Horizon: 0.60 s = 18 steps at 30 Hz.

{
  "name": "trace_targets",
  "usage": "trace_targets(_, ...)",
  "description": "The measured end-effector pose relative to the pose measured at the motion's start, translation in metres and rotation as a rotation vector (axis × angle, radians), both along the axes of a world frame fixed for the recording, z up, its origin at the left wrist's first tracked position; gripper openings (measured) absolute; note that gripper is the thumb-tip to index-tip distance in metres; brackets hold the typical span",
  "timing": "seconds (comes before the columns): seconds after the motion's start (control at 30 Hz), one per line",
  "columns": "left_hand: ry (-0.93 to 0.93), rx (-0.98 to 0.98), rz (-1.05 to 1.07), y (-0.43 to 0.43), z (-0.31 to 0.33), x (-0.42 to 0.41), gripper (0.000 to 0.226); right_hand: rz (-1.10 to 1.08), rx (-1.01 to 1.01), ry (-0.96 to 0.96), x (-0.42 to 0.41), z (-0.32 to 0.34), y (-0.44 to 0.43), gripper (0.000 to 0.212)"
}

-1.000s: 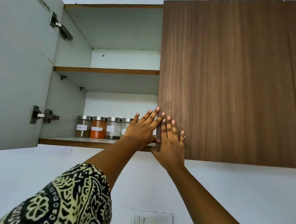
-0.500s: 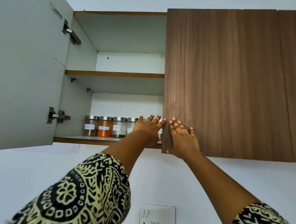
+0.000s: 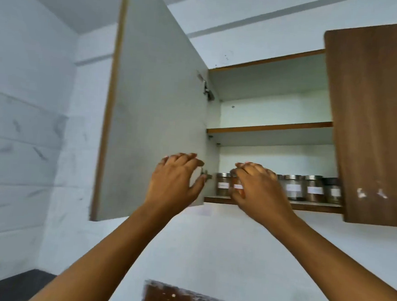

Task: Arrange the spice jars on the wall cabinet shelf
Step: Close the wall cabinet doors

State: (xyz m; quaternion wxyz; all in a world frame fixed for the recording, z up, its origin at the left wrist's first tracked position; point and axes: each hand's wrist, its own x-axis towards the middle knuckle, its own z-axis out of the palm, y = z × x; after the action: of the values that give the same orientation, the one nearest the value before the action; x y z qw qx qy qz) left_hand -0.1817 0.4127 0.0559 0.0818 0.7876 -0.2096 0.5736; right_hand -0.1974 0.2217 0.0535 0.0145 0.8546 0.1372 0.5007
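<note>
A row of glass spice jars with steel lids and white labels stands on the lower shelf [image 3: 318,207] of the wall cabinet. The leftmost jar [image 3: 223,184] holds brown spice. Beside it, the orange jar [image 3: 237,187] is mostly covered by my right hand [image 3: 258,189], whose fingers curl over its lid with the thumb at its side. More jars [image 3: 293,188] continue to the right, the last one [image 3: 333,190] dark-lidded. My left hand [image 3: 174,184] hovers in front of the left door's lower corner, fingers bent and apart, holding nothing.
The grey left door [image 3: 157,124] stands wide open beside my left hand. The brown right door [image 3: 377,127] is swung partly open and hides the shelf's right end. The upper shelf [image 3: 269,127] holds nothing visible. A blurred brown object [image 3: 182,299] lies at the bottom.
Both hands left the right door's edge and moved left. The right door swung partly open, showing more jars. My right hand now covers the orange jar.
</note>
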Motion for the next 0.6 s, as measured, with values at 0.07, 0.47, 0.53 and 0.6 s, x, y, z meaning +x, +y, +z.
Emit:
trace_targets(0.07, -0.154, -0.137, -0.020, 0.053, -0.003, -0.019, 0.041, 0.126, -0.032, -0.036, -0.014, 0.003, 0.058, 0.045)
trace_targets(0.47, 0.526, -0.557, -0.648, 0.152, -0.026, -0.036, 0.060, 0.166, -0.230, -0.157, -0.022, 0.061, 0.243, 0.051)
trace_targets(0.53, 0.544, -0.579, -0.772, 0.148, -0.030, -0.038, 0.061, 0.099, -0.254, -0.154, -0.023, 0.068, 0.239, 0.045)
trace_targets(0.6, 0.555, -0.573, -0.839, 0.143, -0.034, -0.037, 0.063, 0.080, -0.262, -0.168, -0.027, 0.070, 0.228, 0.042)
